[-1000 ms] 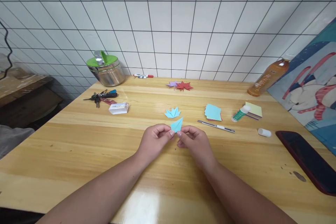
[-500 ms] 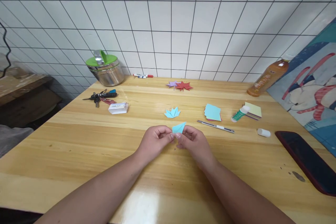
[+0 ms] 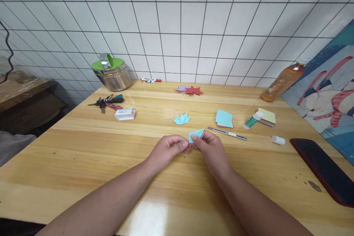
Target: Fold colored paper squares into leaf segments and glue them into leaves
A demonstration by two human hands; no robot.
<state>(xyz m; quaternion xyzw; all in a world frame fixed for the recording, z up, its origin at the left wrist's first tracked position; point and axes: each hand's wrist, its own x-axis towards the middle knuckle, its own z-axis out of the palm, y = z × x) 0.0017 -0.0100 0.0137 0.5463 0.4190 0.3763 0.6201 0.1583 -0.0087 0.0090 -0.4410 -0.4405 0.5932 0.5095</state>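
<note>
A small piece of folded light-blue paper is pinched between the thumb and fingers of my right hand, its pointed end towards the upper right. My left hand is closed, with its fingertips at the paper's lower left edge; the exact contact there is partly hidden by the fingers. Just beyond my hands lies a light-blue folded paper piece with several points. A utility knife rests to the right, in front of a stack of square paper sheets with a blue one on top.
Right: glue stick, yellow-topped paper stack, white cap, phone, drink bottle. Left: keys, small white box, steel pot with green lid. Near the wall: marker, red paper piece, purple one.
The folded paper has moved slightly to the right with my right hand. My left thumb has come off the paper's face and now sits beside its left edge.
</note>
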